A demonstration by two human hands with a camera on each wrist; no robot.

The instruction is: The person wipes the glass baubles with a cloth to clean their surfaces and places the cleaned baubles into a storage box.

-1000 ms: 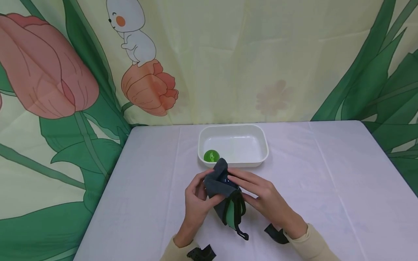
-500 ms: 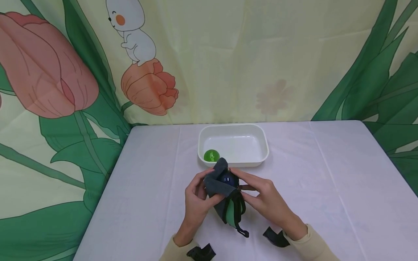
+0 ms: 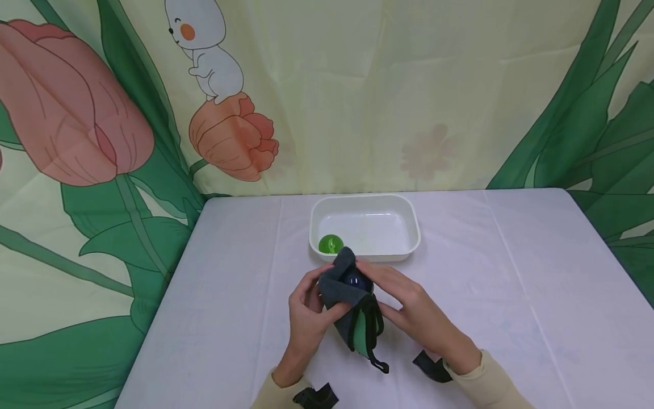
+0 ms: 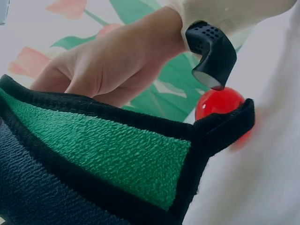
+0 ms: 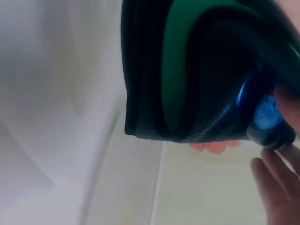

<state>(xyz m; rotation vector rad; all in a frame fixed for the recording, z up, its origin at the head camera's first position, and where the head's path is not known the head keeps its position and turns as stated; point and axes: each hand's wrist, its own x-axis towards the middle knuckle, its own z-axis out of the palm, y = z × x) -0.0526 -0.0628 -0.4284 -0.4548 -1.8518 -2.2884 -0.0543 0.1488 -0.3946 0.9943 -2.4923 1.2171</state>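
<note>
My left hand (image 3: 309,321) grips a folded cloth (image 3: 339,292), dark grey-blue on one side and green on the other, with black edging and a hanging loop. Inside its fold sits a shiny dark blue ball (image 3: 357,278), partly covered. From the right, my right hand (image 3: 421,312) holds the ball, with fingers at its far side and thumb near the cloth's edge. The right wrist view shows fingers touching the ball (image 5: 267,112) where it peeks out of the cloth (image 5: 220,79). Green lining (image 4: 108,145) fills much of the left wrist view.
A white tray (image 3: 378,227) stands beyond my hands, with a green ball (image 3: 331,244) in its near left corner. A red ball (image 4: 218,101) appears behind the cloth's loop in the left wrist view. A white cloth (image 3: 511,295) covers the table; a printed curtain hangs behind.
The right fingers lifted and shifted on the blue ball, showing more of it half a second ago, then settled against it again. The left hand and cloth have stayed almost still.
</note>
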